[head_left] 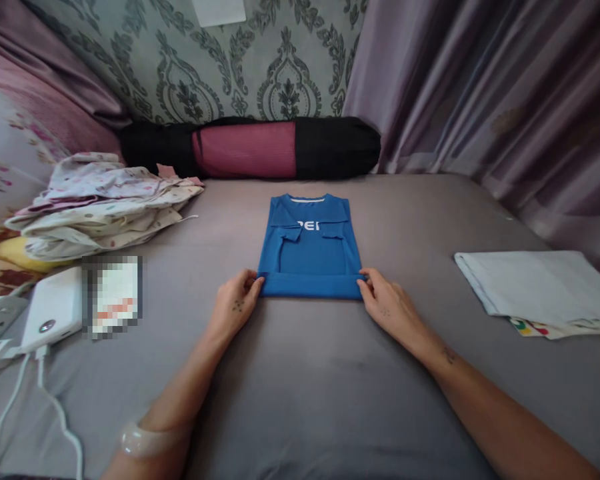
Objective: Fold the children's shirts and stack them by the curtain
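Blue cloth shirt (311,258), folded flat, in the middle; likely light, floppy, hard to break; good to pinch at its corners | left hand (237,297) pinches its 8 o'clock corner, right hand (387,300) its 4 o'clock corner | grey cloth sheet (300,387) underneath | 12 o'clock: long black-and-pink tube bag (245,151), grey leafy wall (250,73) behind

Head-worn view, looking forward, down toward blue shirt (311,259)

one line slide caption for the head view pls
Left hand and right hand hold the two near corners of a partly folded, white-lettered blue shirt on a gray sheet.
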Demonstrator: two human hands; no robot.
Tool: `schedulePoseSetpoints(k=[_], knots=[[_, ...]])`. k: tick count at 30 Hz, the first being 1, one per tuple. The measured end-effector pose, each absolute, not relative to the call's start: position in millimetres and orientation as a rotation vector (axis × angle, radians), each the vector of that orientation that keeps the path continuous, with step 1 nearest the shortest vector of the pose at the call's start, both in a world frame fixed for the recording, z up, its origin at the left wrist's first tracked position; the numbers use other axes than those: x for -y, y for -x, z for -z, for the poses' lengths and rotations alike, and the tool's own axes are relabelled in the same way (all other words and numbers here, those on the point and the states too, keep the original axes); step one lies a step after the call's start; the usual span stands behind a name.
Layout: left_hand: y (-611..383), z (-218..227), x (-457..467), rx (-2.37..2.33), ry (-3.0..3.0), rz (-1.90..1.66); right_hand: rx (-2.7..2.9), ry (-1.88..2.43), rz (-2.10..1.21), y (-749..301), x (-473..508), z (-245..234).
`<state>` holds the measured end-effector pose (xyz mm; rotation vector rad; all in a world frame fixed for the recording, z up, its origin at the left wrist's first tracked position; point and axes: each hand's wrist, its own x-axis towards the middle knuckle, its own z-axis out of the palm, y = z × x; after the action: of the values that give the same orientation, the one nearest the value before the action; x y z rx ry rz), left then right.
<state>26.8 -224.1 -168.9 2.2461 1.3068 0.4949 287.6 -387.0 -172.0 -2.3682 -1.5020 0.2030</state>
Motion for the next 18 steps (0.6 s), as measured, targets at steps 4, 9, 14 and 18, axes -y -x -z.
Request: schedulePoseSetpoints(k=[4,9,14,18], knots=[[-25,174,222,-1.295,-2.293,-0.475,1.517,2.341,-0.221,-288,387,171],[-26,179,223,-1.298,-2.362,-0.507,1.52,2.311,-0.178,-285,386,169],[-27,180,226,-1.279,-2.469,-0.508,1.517,2.321,-0.158,-284,383,169],[-28,181,226,-1.275,-2.513,-0.502,1.547,2.345,-0.146,-285,381,172]])
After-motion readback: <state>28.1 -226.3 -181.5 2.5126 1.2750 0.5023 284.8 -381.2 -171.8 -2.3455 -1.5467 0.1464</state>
